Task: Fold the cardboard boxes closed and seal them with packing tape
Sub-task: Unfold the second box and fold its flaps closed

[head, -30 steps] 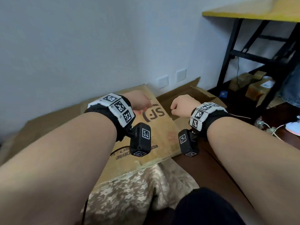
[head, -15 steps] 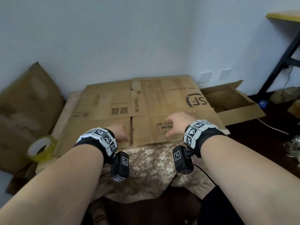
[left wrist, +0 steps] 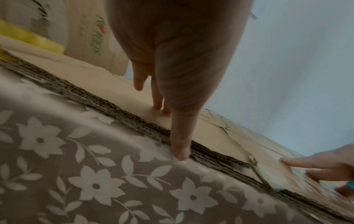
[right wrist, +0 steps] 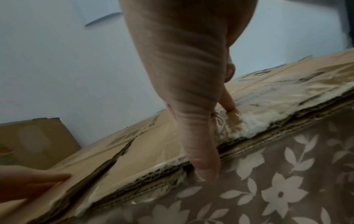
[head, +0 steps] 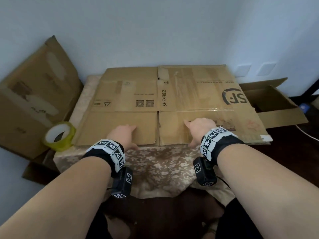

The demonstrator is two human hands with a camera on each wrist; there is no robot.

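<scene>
A flattened brown SF Express cardboard box (head: 189,94) lies on the floral-cloth table (head: 160,166). Both my hands are at its near edge. My left hand (head: 133,136) lays straight fingers on the left near flap, and its thumb tip (left wrist: 180,153) touches the corrugated edge (left wrist: 118,112) at the cloth. My right hand (head: 189,133) rests its fingers on the right near flap, with the thumb (right wrist: 205,169) down against the ragged edge (right wrist: 153,174). A slit separates the two flaps. A yellowish roll of packing tape (head: 59,136) sits at the table's left corner, beside the box.
A large taped cardboard box (head: 34,94) leans at the left against the wall. An open smaller box (head: 269,100) stands on the floor to the right of the table. The wall runs close behind the table.
The view has swung left and down from the right-hand corner to the flattened box. Both hands came from loose fists in the air down to its near edge, the left moving a little further onto the flap.
</scene>
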